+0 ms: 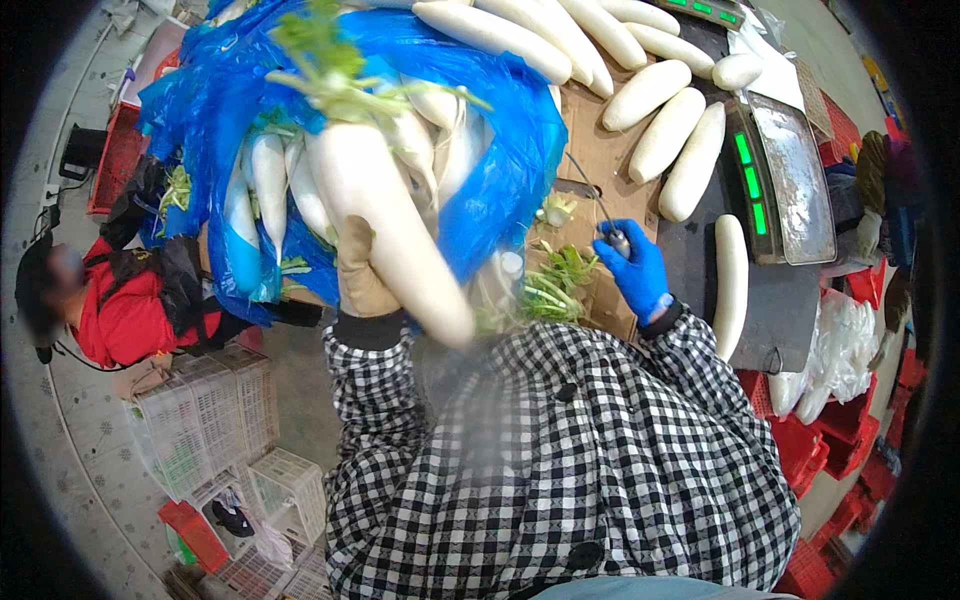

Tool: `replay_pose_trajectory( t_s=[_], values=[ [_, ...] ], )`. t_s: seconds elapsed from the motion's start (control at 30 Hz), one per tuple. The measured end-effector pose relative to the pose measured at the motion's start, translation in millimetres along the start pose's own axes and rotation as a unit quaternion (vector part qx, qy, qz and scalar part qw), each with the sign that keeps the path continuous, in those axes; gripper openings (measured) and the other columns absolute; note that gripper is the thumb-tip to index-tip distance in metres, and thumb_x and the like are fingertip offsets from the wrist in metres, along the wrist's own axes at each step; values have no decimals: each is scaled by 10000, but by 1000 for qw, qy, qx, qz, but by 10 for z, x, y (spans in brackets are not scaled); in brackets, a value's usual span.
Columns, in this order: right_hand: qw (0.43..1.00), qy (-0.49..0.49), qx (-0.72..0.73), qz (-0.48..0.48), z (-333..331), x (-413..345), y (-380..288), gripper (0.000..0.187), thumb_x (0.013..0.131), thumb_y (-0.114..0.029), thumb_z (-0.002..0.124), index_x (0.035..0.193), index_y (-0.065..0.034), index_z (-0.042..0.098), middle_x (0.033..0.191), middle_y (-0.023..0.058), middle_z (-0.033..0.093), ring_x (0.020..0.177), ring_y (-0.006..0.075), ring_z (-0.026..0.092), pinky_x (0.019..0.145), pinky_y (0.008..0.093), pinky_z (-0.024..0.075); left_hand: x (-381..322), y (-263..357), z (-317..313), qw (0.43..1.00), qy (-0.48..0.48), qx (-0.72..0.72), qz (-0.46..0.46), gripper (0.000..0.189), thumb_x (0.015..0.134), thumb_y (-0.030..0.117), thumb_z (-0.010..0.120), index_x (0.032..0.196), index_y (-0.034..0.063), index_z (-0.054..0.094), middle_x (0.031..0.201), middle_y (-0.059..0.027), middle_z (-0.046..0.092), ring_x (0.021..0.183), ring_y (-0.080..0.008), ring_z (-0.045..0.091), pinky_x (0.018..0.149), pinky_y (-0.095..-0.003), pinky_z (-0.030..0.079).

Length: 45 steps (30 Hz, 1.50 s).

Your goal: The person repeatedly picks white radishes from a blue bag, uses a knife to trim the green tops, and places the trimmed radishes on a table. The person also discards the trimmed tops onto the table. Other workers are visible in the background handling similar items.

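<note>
A large white daikon radish with blurred green leaf stalks at its top end is gripped by my left hand, which wears a tan glove. Its tapered end tilts down towards my chest. My right hand, in a blue glove, is closed around the handle of a thin-bladed knife, the blade pointing away from me. Under the held radish, an opened blue plastic bag contains several more daikons. Cut green tops lie on the cardboard between my hands.
Trimmed daikons lie at the back right, one alone on the dark surface nearer me. A weighing scale with a lit green display stands at right. At left is a person in red, above stacked white plastic crates. Red crates stand right.
</note>
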State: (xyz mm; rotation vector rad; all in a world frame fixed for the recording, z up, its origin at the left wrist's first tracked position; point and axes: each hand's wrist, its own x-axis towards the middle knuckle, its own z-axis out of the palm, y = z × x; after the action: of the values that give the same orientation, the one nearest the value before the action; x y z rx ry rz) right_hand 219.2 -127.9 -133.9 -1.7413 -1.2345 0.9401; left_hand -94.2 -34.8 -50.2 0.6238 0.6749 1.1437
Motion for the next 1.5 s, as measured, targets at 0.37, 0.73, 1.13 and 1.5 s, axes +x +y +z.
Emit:
replay_pose_trajectory(
  t_s=[0.37, 0.73, 1.13, 1.5],
  values=[
    [994, -74, 47, 61, -88, -461, -222, 241, 950, -276, 568, 1012, -44, 592, 663, 84, 634, 581, 136, 628, 512, 286, 475, -479, -256, -281, 886, -117, 430, -131, 830, 694, 442, 808, 1287, -25, 465, 1187, -123, 580, 1083, -191, 552, 938, -339, 444],
    [961, -192, -133, -148, 228, -465, -589, 261, 905, -329, 605, 1024, -98, 590, 744, 139, 639, 661, 326, 642, 559, 373, 498, -670, -358, -38, 791, -76, 602, -74, 852, 606, 423, 829, 1229, -45, 482, 1099, -179, 604, 978, -249, 617, 858, -352, 495],
    [955, -208, -143, -158, 244, -479, -499, 311, 899, -419, 574, 1068, -158, 567, 744, 118, 644, 626, 337, 633, 541, 416, 505, -759, -394, 35, 763, -116, 636, 27, 760, 629, 297, 841, 1220, -35, 499, 1105, -180, 625, 918, -272, 672, 785, -333, 556],
    [962, -171, -161, -142, 213, -655, -378, 332, 913, -422, 551, 1088, -140, 563, 752, 107, 647, 619, 331, 631, 543, 418, 496, -705, -451, 121, 742, -191, 629, 131, 761, 591, 206, 824, 1234, -24, 487, 1130, -197, 613, 975, -285, 655, 821, -357, 546]
  ],
)
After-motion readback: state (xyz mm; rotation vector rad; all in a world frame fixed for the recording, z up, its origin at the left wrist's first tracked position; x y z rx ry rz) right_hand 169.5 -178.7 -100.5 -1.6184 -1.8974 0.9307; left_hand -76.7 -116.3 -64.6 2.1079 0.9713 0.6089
